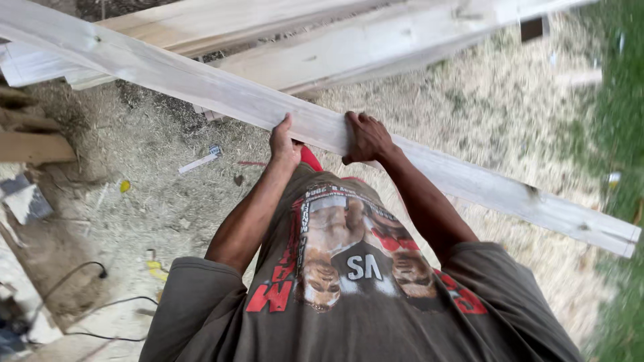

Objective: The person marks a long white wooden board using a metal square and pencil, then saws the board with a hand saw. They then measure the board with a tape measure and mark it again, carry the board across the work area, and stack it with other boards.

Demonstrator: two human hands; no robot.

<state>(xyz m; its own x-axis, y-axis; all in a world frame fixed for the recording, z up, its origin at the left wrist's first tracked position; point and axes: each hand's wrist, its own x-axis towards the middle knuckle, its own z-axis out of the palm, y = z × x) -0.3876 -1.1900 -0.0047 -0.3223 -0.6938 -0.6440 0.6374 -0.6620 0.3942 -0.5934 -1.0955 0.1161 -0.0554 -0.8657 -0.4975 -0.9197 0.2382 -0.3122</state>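
Both hands grip one long pale board (201, 84) running 10 to 4 o'clock: left hand (285, 144) and right hand (367, 137), fingers curled over its edge; sawdust ground (503, 114) below.

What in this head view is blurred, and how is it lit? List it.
Head view: even daylight, no glare or hard shadows; the green grass strip on the right smears with motion blur; the long pale wooden plank and both hands, left and right, stay fairly sharp.

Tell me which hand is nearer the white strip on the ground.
Left. The left hand holds the plank just right of the strip; the right hand holds it farther right.
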